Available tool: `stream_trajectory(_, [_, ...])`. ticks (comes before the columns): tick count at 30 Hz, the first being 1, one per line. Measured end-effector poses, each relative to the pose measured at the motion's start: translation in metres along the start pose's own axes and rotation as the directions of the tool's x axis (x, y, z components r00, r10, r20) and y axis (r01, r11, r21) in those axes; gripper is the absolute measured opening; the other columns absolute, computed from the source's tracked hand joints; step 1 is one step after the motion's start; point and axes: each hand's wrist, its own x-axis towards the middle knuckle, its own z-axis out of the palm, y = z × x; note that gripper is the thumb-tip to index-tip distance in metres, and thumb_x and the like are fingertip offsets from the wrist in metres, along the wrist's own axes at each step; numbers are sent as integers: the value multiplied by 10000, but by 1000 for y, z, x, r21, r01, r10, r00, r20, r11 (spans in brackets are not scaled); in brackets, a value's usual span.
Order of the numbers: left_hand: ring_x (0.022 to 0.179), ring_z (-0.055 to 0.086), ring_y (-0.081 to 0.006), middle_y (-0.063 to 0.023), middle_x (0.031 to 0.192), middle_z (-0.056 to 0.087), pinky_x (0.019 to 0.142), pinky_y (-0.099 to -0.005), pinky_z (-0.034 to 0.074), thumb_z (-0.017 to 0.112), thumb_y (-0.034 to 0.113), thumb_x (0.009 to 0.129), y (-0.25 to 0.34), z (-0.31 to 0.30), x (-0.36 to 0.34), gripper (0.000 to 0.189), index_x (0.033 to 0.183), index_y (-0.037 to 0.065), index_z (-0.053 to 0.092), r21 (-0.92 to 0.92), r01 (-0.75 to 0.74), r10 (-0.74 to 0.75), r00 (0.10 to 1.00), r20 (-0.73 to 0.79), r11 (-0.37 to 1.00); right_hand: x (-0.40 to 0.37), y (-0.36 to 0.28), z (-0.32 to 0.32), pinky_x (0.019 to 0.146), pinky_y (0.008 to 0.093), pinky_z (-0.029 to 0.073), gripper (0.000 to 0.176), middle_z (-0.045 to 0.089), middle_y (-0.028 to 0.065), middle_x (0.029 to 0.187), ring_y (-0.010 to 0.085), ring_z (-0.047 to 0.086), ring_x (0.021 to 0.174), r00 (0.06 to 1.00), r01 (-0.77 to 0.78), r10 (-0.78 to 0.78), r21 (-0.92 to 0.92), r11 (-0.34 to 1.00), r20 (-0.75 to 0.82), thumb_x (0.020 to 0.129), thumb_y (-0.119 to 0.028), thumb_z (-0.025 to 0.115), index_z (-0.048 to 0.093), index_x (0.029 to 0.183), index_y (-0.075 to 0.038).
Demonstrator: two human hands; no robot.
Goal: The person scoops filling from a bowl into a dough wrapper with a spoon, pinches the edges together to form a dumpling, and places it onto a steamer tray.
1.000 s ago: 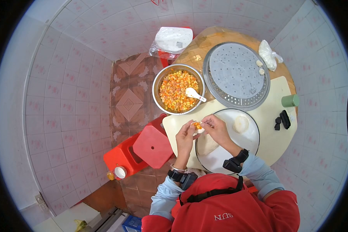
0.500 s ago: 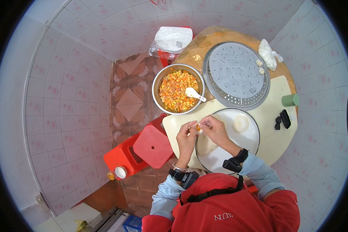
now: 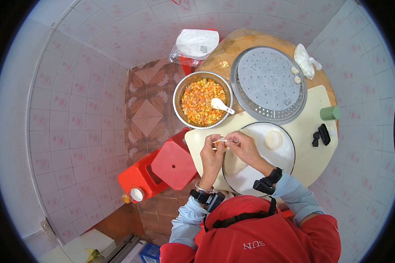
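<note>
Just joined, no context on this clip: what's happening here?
A person is closing a filled dumpling with both hands. The left hand holds it and the right hand pinches the wrapper edge, at the rim of a white plate. A dough round lies on that plate. Beyond, a metal bowl holds diced orange and yellow filling with a white spoon in it. The perforated steamer tray carries only two small dough bits near its edge.

Round table [image 3: 250, 41] bears bowl [image 3: 176, 100], steamer tray [image 3: 267, 83], board [image 3: 314, 155].
</note>
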Motion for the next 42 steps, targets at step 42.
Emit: stream_trajectory(42, [725,594,-163,-136,921,589,588,-279,494,592,21,816,-2,5,4,196,1009,-8,580,69,-30,30,1000,6,997,-1,2,-6,640,311,515,150,614,141,832,237,639,751,993,112,-114,-68,991,-17,821,-49,588,549,960,-9])
